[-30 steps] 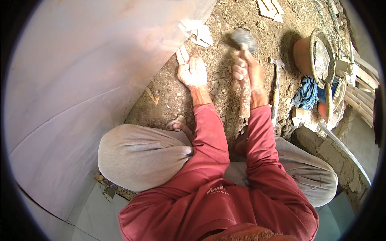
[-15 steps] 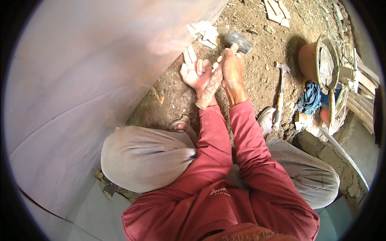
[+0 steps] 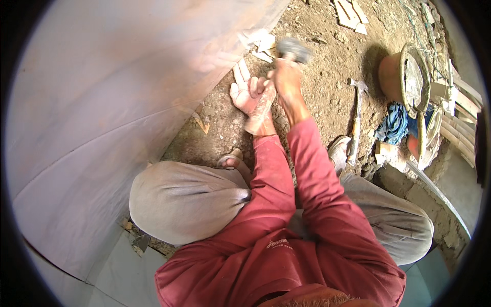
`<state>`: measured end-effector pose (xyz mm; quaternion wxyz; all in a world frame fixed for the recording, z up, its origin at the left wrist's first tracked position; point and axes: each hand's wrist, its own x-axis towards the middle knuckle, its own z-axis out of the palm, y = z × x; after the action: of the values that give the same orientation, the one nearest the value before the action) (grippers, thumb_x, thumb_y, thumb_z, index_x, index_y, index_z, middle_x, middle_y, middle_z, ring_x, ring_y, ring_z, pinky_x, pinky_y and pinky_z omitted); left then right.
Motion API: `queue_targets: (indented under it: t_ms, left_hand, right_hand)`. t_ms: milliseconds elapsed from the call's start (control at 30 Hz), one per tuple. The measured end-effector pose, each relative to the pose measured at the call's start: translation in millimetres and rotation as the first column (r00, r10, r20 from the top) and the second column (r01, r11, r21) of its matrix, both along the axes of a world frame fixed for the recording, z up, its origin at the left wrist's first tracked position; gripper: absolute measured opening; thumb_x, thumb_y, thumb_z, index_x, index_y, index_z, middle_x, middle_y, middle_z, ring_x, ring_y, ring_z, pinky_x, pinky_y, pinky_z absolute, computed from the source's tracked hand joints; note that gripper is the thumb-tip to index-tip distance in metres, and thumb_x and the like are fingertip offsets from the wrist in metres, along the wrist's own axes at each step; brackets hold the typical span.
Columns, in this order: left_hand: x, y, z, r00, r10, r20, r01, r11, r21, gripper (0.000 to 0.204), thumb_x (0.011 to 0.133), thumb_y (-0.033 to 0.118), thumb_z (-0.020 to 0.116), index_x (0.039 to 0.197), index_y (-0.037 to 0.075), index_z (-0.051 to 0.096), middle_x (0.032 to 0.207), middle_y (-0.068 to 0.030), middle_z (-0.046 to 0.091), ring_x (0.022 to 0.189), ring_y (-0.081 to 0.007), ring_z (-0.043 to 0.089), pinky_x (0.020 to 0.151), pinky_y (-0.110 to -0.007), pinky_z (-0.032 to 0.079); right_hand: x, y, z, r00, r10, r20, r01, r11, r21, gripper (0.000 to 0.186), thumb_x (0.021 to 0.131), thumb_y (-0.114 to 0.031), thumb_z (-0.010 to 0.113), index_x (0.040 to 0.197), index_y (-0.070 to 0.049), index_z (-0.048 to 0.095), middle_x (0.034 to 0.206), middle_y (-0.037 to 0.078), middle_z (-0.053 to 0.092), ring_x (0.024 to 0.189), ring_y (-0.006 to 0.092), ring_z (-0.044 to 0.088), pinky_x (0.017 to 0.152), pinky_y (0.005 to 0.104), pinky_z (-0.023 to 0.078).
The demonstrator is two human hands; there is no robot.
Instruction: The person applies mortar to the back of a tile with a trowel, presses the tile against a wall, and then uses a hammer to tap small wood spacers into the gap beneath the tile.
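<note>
My right hand [image 3: 287,79] grips a mallet [image 3: 294,50] with a dark, blurred head. Its pale handle slants back over my left wrist. Palm up beside the lower edge of a large grey tiled wall [image 3: 102,102], my left hand [image 3: 248,97] holds nothing that I can see. Two of its fingers stretch out to touch the wall's edge, and the others are bent. On the dirt right of my hands lies a claw hammer [image 3: 356,115], its handle end against my right foot [image 3: 339,152].
White and tan scraps [image 3: 263,46] lie beyond my hands against the wall. To the right stands a brown bucket [image 3: 393,78], with a blue cloth [image 3: 394,125] and wooden strips [image 3: 460,135] nearby. Flat tan pieces [image 3: 349,15] rest on the dirt at the far side.
The mallet and my right hand have swung a little left, toward the wall. My left hand has stayed in about the same place.
</note>
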<state>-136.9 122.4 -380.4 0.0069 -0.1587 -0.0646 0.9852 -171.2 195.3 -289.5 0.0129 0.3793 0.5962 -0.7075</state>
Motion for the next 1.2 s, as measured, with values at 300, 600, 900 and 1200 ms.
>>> queue_targets:
  t_ms: [300, 600, 900, 1200]
  left_hand:
    - [-6, -3, -4, 0.994, 0.109, 0.020, -0.108, 0.994, -0.034, 0.064, 0.098, 0.035, 0.039, 0.157, 0.011, 0.029, 0.164, -0.0018, 0.032, 0.045, -0.0110, 0.030, 0.053, -0.027, 0.034]
    - [-7, -2, -5, 0.995, 0.095, 0.017, -0.095, 0.995, -0.008, 0.065, 0.097, 0.036, 0.039, 0.156, 0.011, 0.031, 0.162, 0.0000, 0.034, 0.044, -0.0112, 0.027, 0.051, -0.027, 0.034]
    - [-9, 1, -4, 0.994, 0.104, 0.028, -0.103, 0.994, -0.029, 0.066, 0.097, 0.037, 0.038, 0.157, 0.011, 0.030, 0.164, -0.0012, 0.032, 0.044, -0.0107, 0.029, 0.051, -0.027, 0.034]
    - [-9, 3, -12, 0.994, 0.096, -0.044, -0.097, 0.995, -0.028, 0.070, 0.095, 0.034, 0.044, 0.158, 0.010, 0.027, 0.164, -0.0016, 0.030, 0.043, -0.0107, 0.031, 0.051, -0.028, 0.034]
  right_hand:
    - [33, 103, 1, 0.824, -0.336, -0.456, 0.375, 0.927, -0.006, 0.014, 0.105, -0.025, 0.051, 0.110, -0.012, 0.048, 0.087, 0.003, 0.066, 0.071, 0.0100, 0.057, 0.059, 0.0266, 0.049]
    - [57, 138, -41, 0.639, -0.543, -0.545, 0.622, 0.782, -0.049, 0.008, 0.098, -0.009, 0.062, 0.104, -0.004, 0.059, 0.101, 0.008, 0.068, 0.084, 0.0134, 0.066, 0.066, 0.0279, 0.059]
    - [30, 117, -47, 0.717, -0.500, -0.485, 0.501, 0.854, -0.141, 0.008, 0.099, -0.007, 0.056, 0.103, -0.001, 0.058, 0.101, 0.008, 0.062, 0.085, 0.0174, 0.065, 0.072, 0.0340, 0.061]
    - [23, 92, -48, 0.673, -0.577, -0.464, 0.495, 0.817, -0.298, 0.005, 0.098, -0.005, 0.055, 0.100, -0.001, 0.057, 0.100, 0.012, 0.063, 0.089, 0.0192, 0.066, 0.076, 0.0384, 0.065]
